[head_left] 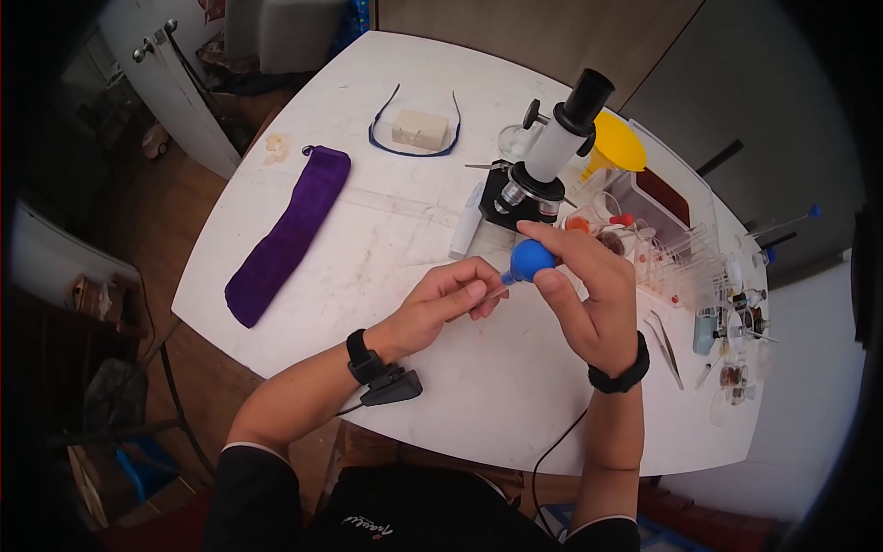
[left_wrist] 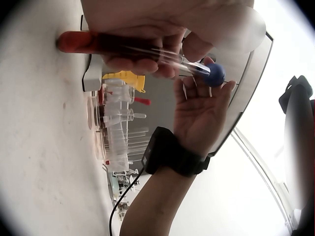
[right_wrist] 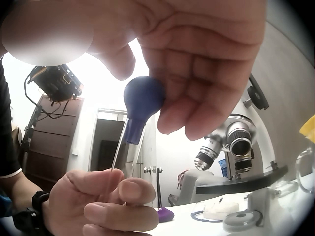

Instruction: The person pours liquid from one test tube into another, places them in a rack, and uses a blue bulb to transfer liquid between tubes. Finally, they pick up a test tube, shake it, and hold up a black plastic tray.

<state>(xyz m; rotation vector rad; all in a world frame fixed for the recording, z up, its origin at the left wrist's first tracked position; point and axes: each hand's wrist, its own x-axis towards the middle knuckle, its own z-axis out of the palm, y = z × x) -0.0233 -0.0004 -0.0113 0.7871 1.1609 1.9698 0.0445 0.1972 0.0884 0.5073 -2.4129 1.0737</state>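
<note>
My left hand [head_left: 446, 293] grips a clear glass test tube [left_wrist: 170, 57], its rounded lower end filled with dark red liquid [left_wrist: 81, 43]. At the tube's mouth sits a blue rubber bulb [head_left: 531, 260], its narrow neck reaching into the glass. Around the bulb, my right hand [head_left: 589, 290] has its fingers spread and relaxed. The right wrist view shows the right thumb [right_wrist: 122, 64] apart from the bulb, while the other fingers [right_wrist: 172, 118] lie right beside it. Behind the hands stands a microscope [head_left: 552, 152] with a white tube and black eyepiece.
To the right are a yellow funnel [head_left: 618, 144], a plastic box [head_left: 648, 198], a rack of glass tubes [head_left: 685, 267] and metal tweezers [head_left: 664, 350]. A purple pouch [head_left: 290, 235] lies on the left of the white table [head_left: 386, 216], and blue-framed goggles [head_left: 414, 153] lie at the back.
</note>
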